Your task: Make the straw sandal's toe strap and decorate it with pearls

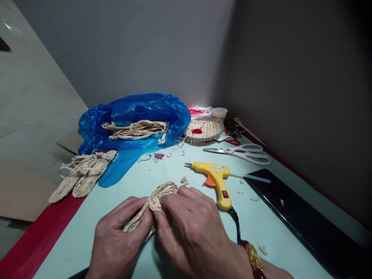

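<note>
Between my hands is a woven straw sandal, made of braided pale fibre and held tilted above the table. My left hand grips its near left side, thumb on top and fingers wrapped around the edge. My right hand pinches the braid near the middle of the sandal with thumb and index finger. The back of that hand hides much of the right side. Just beyond my right hand lies a yellow glue gun with an orange trigger and a clear glue stick in its back.
A pair of finished-looking straw sandals sits at the left edge. Behind are a blue plastic bag with a straw bundle and a round woven basket. White-handled scissors and a black flat panel lie on the right.
</note>
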### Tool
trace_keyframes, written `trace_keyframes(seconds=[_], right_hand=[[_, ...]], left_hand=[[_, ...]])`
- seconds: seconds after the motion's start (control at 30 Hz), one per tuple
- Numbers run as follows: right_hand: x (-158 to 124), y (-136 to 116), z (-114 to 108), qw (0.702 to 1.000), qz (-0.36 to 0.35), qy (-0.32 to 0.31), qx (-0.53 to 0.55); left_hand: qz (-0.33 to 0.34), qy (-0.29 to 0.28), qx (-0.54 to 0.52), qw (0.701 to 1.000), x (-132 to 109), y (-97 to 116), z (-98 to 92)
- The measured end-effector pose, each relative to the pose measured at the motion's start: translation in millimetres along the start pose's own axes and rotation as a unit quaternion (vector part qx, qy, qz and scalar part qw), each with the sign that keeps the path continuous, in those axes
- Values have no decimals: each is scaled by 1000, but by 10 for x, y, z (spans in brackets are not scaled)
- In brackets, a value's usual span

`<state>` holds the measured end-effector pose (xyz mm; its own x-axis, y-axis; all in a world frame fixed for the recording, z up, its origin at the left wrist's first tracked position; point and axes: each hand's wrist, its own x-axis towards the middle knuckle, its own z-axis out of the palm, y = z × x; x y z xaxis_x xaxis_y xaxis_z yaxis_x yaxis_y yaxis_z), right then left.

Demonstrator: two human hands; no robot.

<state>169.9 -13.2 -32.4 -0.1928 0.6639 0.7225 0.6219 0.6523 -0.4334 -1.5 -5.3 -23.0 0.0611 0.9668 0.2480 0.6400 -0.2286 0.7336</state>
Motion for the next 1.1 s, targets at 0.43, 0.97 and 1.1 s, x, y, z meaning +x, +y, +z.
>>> trace_keyframes(seconds=[0.43,0.97,1.1], right_hand=[[77,47,-99,993,27,-101,55],[200,93,-279,944,192,-182,198],[184,82,-261,939,217,-188,189]], left_hand=[[-73,-38,-39,996,73,-48,4],[-173,-69,-86,979,68,-164,-59],[-168,-75,-82,980,41,-153,-63]])
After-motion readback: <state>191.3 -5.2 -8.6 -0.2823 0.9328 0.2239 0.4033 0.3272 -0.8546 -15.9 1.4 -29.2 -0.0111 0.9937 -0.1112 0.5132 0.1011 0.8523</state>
